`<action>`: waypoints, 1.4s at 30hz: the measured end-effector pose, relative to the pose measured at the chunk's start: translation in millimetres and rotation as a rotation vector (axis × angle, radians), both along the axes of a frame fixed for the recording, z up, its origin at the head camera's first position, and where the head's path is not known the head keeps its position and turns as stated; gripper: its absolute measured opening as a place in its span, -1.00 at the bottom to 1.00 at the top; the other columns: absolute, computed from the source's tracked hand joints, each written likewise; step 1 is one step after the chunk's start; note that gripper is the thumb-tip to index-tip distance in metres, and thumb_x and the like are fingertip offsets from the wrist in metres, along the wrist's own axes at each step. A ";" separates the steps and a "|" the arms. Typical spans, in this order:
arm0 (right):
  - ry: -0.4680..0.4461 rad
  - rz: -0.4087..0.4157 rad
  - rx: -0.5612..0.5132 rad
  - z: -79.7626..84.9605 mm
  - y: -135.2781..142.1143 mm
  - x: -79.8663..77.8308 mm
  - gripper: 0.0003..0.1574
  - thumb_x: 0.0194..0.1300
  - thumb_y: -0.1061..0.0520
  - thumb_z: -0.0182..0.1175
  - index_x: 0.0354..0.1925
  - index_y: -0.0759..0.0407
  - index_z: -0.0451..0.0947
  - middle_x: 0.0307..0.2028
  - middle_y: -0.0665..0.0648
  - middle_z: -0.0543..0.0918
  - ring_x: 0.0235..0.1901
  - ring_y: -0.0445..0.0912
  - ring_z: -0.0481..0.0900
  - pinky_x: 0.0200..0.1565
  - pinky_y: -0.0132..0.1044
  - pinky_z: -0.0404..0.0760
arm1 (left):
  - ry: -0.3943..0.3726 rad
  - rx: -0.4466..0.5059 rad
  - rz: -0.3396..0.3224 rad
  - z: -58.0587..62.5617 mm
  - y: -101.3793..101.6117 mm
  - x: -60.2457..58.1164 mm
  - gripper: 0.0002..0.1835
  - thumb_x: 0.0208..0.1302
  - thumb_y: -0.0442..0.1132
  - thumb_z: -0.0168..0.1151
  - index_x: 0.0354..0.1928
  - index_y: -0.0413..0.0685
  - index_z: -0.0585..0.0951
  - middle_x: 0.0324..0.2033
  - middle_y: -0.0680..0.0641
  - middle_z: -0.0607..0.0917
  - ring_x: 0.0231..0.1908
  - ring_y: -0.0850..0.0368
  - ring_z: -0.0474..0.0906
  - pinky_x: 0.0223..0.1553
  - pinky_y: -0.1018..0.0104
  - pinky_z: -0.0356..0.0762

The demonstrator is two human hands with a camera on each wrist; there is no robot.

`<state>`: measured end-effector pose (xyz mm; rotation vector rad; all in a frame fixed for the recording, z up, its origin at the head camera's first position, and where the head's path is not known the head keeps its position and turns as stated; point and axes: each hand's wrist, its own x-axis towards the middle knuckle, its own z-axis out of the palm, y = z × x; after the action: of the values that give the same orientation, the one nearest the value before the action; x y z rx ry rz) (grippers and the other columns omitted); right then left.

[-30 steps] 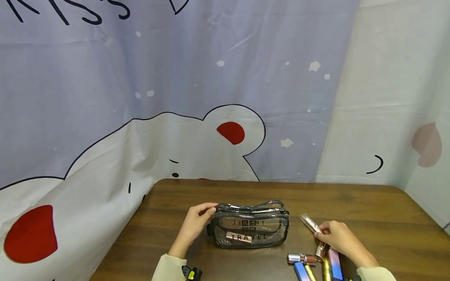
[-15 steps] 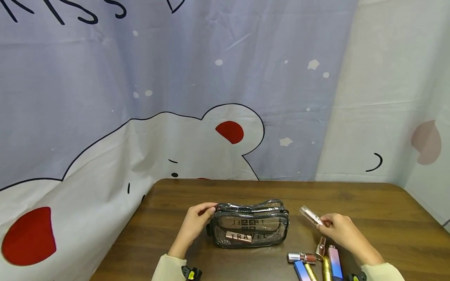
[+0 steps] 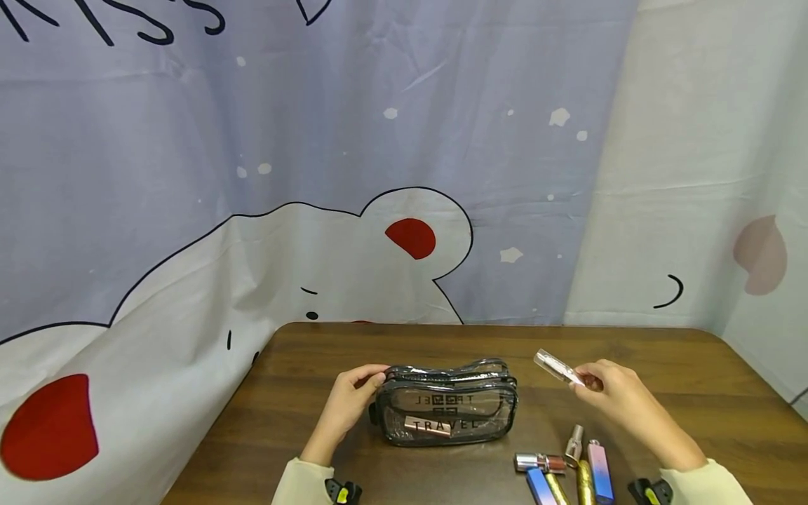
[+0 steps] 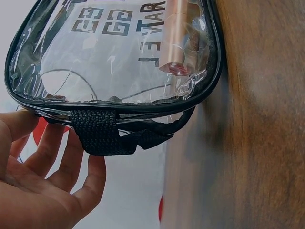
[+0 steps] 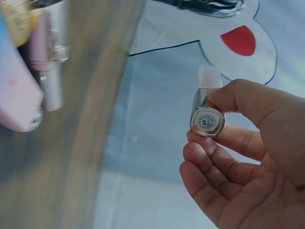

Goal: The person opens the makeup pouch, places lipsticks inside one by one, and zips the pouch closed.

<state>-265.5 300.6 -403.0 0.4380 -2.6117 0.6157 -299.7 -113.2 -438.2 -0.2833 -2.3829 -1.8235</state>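
A clear travel pouch (image 3: 448,414) with black piping stands upright on the table, a rose-gold lipstick (image 4: 175,36) visible inside it. At its upper left corner, my left hand (image 3: 349,403) pinches the edge between thumb and fingers, beside the black strap tab (image 4: 100,131). To the right of the pouch, my right hand (image 3: 615,393) holds a lipstick tube (image 3: 557,366) above the table, its clear end pointing up and left. The right wrist view shows the tube's round-cornered base (image 5: 208,122) with a label, pinched by thumb and fingers.
Several lipsticks lie in a cluster at the front right of the table: a silver-and-red one (image 3: 539,463), a silver-capped one (image 3: 574,447), a blue one (image 3: 541,485), a gold one (image 3: 586,482) and a pink-to-blue one (image 3: 600,471). A printed curtain (image 3: 505,175) hangs behind the table (image 3: 328,344).
My right hand has lifted the lipstick tube up and away from the cluster. The left hand has kept its grip on the pouch, which stays in place.
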 end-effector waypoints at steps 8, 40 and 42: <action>0.165 0.058 0.016 16.0 -7.2 -1.6 -0.79 -0.07 0.29 0.42 -0.35 0.22 0.68 -0.49 -0.07 0.53 -0.49 -0.37 0.34 -0.49 -0.42 0.41 | -0.027 0.002 -0.004 0.8 -0.6 -0.2 -0.79 0.28 -0.30 0.22 -0.09 -0.16 0.70 -0.22 -0.15 0.69 -0.38 0.26 0.44 -0.39 0.45 0.49; 0.197 0.255 0.113 56.9 -46.4 0.4 -0.65 0.04 0.32 0.38 -0.12 0.29 0.65 -0.32 0.04 0.65 -0.41 -0.17 0.58 -0.38 -0.33 0.58 | -0.025 0.001 0.005 -1.0 -0.2 -1.4 -0.80 0.28 -0.32 0.22 -0.10 -0.18 0.69 -0.26 -0.16 0.67 -0.42 0.28 0.41 -0.44 0.49 0.43; 0.237 0.279 0.122 56.6 -49.2 0.3 -0.64 0.02 0.34 0.38 -0.13 0.30 0.64 -0.30 0.06 0.65 -0.39 -0.16 0.60 -0.36 -0.33 0.59 | -0.023 -0.004 0.009 -1.7 -0.3 -1.9 -0.80 0.28 -0.32 0.22 -0.10 -0.19 0.69 -0.26 -0.16 0.67 -0.43 0.28 0.41 -0.45 0.49 0.42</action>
<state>-265.2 251.4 -346.4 0.8699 -2.3872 0.4593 -301.6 -113.5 -439.9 -0.2526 -2.3995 -1.8279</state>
